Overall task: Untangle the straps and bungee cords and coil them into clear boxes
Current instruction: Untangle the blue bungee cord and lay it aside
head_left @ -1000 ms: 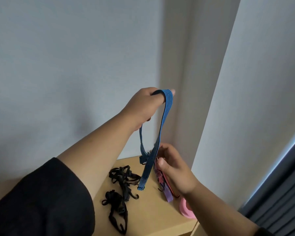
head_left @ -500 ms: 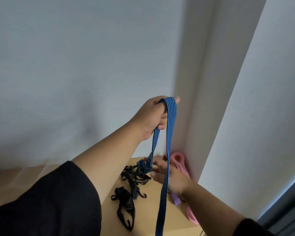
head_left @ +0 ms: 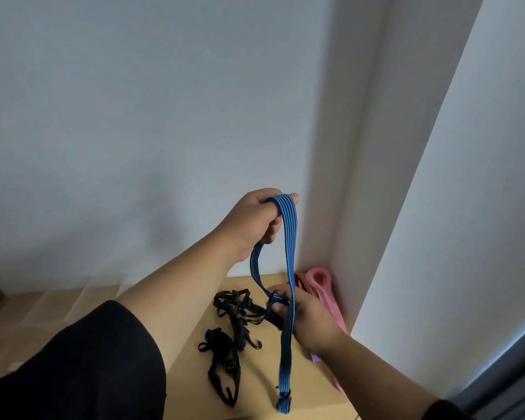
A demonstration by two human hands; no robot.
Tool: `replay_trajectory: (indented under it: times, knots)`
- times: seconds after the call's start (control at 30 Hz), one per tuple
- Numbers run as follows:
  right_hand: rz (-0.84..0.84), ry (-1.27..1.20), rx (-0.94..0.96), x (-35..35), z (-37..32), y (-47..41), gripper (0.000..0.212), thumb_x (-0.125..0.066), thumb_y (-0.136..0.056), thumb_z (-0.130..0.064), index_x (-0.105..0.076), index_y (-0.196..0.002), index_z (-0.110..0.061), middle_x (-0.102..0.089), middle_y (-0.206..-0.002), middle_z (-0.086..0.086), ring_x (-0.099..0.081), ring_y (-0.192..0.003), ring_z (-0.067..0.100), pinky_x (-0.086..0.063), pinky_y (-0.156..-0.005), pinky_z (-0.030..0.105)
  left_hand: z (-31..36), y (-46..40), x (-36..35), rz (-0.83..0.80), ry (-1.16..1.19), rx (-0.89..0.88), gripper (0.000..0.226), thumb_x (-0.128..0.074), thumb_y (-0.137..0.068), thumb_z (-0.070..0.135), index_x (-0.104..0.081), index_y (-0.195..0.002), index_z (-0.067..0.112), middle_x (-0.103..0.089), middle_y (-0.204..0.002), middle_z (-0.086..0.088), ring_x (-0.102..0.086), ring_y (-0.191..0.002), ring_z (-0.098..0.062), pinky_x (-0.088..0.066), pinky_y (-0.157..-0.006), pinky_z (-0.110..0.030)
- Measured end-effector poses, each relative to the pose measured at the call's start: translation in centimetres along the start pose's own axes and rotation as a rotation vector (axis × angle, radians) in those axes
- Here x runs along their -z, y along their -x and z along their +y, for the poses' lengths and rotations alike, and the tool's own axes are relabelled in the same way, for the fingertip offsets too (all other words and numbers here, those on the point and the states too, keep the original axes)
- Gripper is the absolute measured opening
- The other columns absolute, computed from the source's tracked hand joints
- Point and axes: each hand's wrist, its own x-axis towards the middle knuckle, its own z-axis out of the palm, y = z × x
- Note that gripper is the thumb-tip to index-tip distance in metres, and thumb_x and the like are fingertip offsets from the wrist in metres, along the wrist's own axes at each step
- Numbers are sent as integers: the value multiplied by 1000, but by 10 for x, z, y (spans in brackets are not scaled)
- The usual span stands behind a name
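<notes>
We start with the wooden table, whose far right corner sits against the wall; everything in play lies toward that corner.

The largest of the task's things is the blue bungee strap, flat, ribbed and elastic. We judge it light, soft and floppy, with some spring if pulled taut, so it should hang where we let it and coil easily. It is draped over our left hand, raised above the table, fingers curled round the top of the loop. One run drops to our right hand, low over the table near the far right corner, which pinches the strap where its two runs cross. The longer run hangs on to a small end fitting near the table's front edge. We would take it by the flat webbing, well away from that fitting.

Along the right edge lies a pink band, partly hidden by our right arm. Left of the right hand sits a black tangle of cords, hooks showing, likely to snag.

We can read no brand, label or writing anywhere. No clear boxes are in view.
</notes>
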Motion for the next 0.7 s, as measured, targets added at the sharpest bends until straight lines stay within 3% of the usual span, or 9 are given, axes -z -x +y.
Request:
replay_trajectory:
  times: [0.07,0.13,0.2,0.3,0.37,0.43,0.53,0.7]
  knots:
    - [16,1,74,-2,-2,3,54,-55,-99,-1,-71,-104,-52,-67,-96,-22,-67,-90,5,-60,-76,28,-3,-2,-1,7,-28,10,38,-71,-80,41,-50,-52,26,-36,-52,4,-29,-45,-15,-28,-43,-21]
    - [79,32,173,-1,-3,6,63,-53,-98,5,-72,-105,-55,-66,-97,-21,-69,-88,9,-58,-73,24,-4,-6,-3,26,-61,26,38,-72,-75,47,-50,-53,26,-36,-53,3,-29,-47,-16,-29,-43,-21]
    - [136,66,247,1,-3,8,55,-58,-94,-1,-73,-105,-52,-65,-103,-15,-69,-94,16,-59,-78,28,-4,-10,-4,56,-87,52,38,-72,-71,52,-50,-55,26,-37,-55,3,-30,-48,-17,-29,-43,-23]
    - [173,155,311,7,-4,8,26,-68,-79,-21,-81,-96,-36,-67,-108,4,-69,-98,21,-59,-83,33,-8,-15,-6,75,-98,88,36,-72,-67,56,-52,-56,28,-38,-56,3,-31,-50,-17,-28,-44,-23]
    - [248,213,352,11,-3,8,24,-68,-83,-9,-81,-97,-25,-69,-107,2,-68,-97,13,-57,-82,24,-12,-17,-9,71,-84,94,37,-72,-68,56,-52,-56,28,-38,-56,4,-31,-49,-17,-28,-45,-23]
    - [237,313,343,13,-3,10,33,-64,-89,4,-78,-104,-21,-68,-106,-5,-63,-99,3,-54,-83,18,-14,-19,-12,61,-63,90,37,-72,-69,55,-52,-54,27,-37,-55,4,-30,-48,-17,-28,-44,-23]
    - [248,417,280,16,-8,10,32,-56,-95,-4,-73,-111,-27,-66,-105,-14,-55,-100,-9,-39,-84,3,-12,-21,-15,53,-48,68,39,-71,-71,53,-48,-53,26,-36,-55,3,-29,-47,-17,-27,-44,-23]
    - [198,228,138,15,-9,11,17,-54,-103,-28,-64,-94,-39,-63,-82,-16,-55,-71,-2,-43,-64,8,-10,-21,-15,40,-14,57,40,-70,-80,44,-48,-52,26,-35,-53,4,-28,-45,-15,-27,-43,-22]
